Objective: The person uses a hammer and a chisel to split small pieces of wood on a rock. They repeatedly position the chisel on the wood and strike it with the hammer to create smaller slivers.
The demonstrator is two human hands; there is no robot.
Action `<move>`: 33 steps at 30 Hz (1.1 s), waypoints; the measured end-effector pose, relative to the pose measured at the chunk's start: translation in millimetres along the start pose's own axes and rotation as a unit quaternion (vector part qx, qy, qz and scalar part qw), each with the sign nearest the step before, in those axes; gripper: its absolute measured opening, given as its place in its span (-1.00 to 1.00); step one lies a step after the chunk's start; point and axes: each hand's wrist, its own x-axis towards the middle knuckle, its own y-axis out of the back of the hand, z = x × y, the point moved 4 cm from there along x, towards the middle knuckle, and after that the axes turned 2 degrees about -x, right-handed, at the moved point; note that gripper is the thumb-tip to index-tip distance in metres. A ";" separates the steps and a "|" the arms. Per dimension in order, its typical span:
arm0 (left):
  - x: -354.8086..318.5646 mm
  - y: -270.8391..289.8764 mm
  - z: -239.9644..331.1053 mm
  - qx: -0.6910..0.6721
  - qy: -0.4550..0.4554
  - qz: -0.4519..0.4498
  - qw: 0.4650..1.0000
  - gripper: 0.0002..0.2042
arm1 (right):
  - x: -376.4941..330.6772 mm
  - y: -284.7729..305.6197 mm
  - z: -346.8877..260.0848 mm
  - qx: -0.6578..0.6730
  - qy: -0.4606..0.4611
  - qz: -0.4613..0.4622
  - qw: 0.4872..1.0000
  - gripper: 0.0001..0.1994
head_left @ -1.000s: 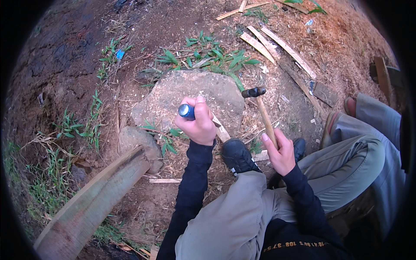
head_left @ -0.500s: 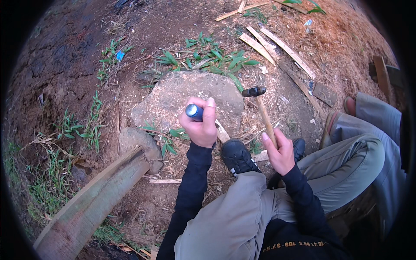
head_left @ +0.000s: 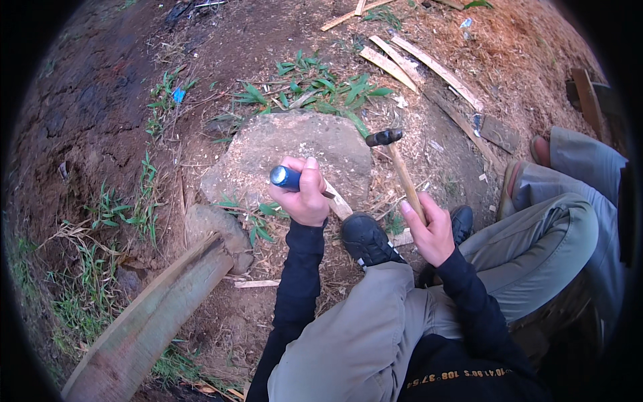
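Note:
My left hand point(head_left: 303, 194) is closed around the blue handle of a chisel point(head_left: 284, 177), its pale butt end tipped up toward the left. A short bit of dark metal shows past my fingers; the tip is not plain to see. Next to it a pale wood strip point(head_left: 339, 204) runs over the flat stone point(head_left: 268, 144) to my left shoe point(head_left: 367, 240). My right hand point(head_left: 432, 228) grips the wooden handle of a hammer point(head_left: 404, 175). The dark hammer head is raised beside the stone's right edge, apart from the chisel.
A thick, weathered plank point(head_left: 151, 315) slants in from the lower left, against a smaller rock point(head_left: 218, 228). Wood offcuts point(head_left: 439, 70) and shavings litter the ground at upper right. Another person's legs in grey trousers point(head_left: 546, 184) are close on my right.
My left hand has shifted slightly left, and the chisel handle now leans further over, showing more of its side and shank. The hammer has moved slightly left and up in view.

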 end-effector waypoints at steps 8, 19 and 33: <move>11.1 10.8 -12.5 -0.017 0.007 0.004 1.000 -0.82 | -6.1 5.1 -12.3 0.036 0.011 -0.043 0.998 -0.83; 6.9 22.5 -5.0 0.133 -0.101 0.028 0.985 -0.83 | 35.6 36.4 -154.8 -0.250 0.249 -0.178 0.918 -0.70; 6.9 24.9 -7.5 0.121 -0.088 0.027 0.988 -0.80 | 52.8 34.3 -229.3 -0.259 0.288 -0.156 0.909 -0.59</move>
